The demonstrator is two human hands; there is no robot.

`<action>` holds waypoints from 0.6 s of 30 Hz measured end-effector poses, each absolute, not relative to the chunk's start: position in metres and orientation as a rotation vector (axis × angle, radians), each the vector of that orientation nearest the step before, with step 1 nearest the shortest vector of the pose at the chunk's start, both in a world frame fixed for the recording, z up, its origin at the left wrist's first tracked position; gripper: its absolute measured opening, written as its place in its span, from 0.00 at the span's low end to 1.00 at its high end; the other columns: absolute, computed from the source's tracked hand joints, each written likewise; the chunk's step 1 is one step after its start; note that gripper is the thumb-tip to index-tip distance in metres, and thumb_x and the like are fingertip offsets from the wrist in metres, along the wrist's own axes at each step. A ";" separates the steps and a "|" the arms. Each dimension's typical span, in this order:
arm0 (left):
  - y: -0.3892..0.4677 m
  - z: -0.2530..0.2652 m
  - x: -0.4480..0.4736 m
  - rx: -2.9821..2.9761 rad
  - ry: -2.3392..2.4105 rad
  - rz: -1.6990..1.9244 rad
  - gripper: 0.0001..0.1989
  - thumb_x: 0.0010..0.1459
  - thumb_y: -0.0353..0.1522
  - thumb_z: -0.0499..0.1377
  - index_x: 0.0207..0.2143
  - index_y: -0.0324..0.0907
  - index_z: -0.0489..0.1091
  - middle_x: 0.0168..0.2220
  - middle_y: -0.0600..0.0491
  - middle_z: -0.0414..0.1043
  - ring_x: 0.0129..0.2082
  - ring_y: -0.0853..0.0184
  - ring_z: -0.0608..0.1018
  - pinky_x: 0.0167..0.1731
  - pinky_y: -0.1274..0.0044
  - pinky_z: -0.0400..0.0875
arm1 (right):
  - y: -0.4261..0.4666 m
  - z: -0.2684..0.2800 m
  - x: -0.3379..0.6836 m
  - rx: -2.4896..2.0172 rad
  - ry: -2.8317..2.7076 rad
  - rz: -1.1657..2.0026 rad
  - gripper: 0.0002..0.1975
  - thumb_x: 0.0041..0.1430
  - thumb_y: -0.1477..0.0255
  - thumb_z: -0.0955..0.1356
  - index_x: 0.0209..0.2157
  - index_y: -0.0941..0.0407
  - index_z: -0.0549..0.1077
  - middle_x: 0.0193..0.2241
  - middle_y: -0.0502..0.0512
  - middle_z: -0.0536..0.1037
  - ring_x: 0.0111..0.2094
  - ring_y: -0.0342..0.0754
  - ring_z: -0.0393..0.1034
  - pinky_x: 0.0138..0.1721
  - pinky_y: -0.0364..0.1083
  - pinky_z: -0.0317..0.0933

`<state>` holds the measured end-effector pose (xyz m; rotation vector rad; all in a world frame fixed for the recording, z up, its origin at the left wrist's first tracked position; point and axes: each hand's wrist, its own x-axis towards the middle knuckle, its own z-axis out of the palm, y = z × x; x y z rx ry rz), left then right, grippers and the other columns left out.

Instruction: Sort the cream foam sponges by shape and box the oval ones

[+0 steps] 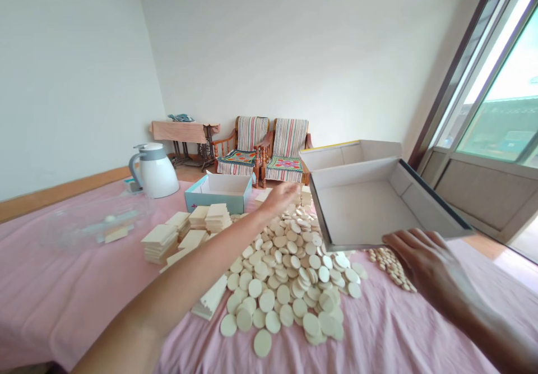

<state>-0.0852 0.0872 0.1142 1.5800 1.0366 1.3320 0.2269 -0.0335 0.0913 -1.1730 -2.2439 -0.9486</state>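
Note:
My right hand (420, 253) grips the near edge of an open cardboard box (361, 206), grey inside with dark outer edges, tilted above the pink cloth. My left hand (283, 195) reaches forward over the far end of a heap of round wooden discs (281, 273). Its fingers look curled together; whether anything is in them is hidden. Stacks of square wooden pieces (159, 239) stand left of the heap, partly behind my left forearm. Below the tilted box lies a pile of small wooden pieces (390, 266).
Behind the tilted box is another open box (353, 152). A light blue box (218, 194) stands beyond the stacks, with a white jug (156, 172) and a clear plastic package (101, 225) on the left. Two chairs (252, 149) and a cloth-covered table (180, 132) are farther back.

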 end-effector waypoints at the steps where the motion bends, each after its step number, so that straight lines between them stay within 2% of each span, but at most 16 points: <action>1: 0.087 0.118 -0.102 1.580 1.078 1.342 0.23 0.49 0.47 0.63 0.41 0.40 0.73 0.45 0.47 0.74 0.48 0.59 0.73 0.46 0.72 0.67 | -0.027 0.099 0.217 -1.195 -2.260 -0.929 0.09 0.63 0.73 0.60 0.37 0.55 0.72 0.29 0.55 0.74 0.32 0.48 0.65 0.35 0.47 0.52; 5: 0.090 0.133 -0.177 1.564 1.257 1.365 0.28 0.46 0.53 0.61 0.39 0.39 0.73 0.42 0.46 0.75 0.44 0.57 0.75 0.38 0.73 0.70 | 0.007 0.132 0.158 -1.224 -2.298 -0.861 0.09 0.63 0.72 0.61 0.33 0.56 0.72 0.27 0.54 0.73 0.32 0.48 0.64 0.34 0.46 0.48; 9: 0.090 0.145 -0.247 1.556 1.420 1.419 0.31 0.42 0.55 0.62 0.38 0.38 0.73 0.41 0.46 0.75 0.39 0.60 0.76 0.30 0.76 0.69 | 0.047 0.156 0.079 -1.235 -2.313 -0.761 0.07 0.62 0.73 0.62 0.34 0.56 0.71 0.30 0.55 0.75 0.35 0.47 0.65 0.35 0.46 0.47; 13: 0.090 0.149 -0.296 1.575 1.519 1.484 0.32 0.44 0.55 0.60 0.41 0.39 0.72 0.42 0.47 0.74 0.36 0.63 0.77 0.26 0.79 0.68 | 0.085 0.172 0.000 -1.249 -2.346 -0.623 0.05 0.61 0.73 0.63 0.37 0.56 0.71 0.35 0.56 0.76 0.39 0.49 0.66 0.37 0.46 0.49; 18: 0.098 0.138 -0.341 1.501 1.617 1.518 0.31 0.48 0.55 0.58 0.42 0.38 0.71 0.43 0.45 0.74 0.38 0.62 0.77 0.27 0.78 0.70 | 0.121 0.180 -0.088 -1.215 -2.424 -0.533 0.09 0.61 0.74 0.63 0.41 0.58 0.71 0.39 0.58 0.77 0.43 0.51 0.69 0.41 0.46 0.54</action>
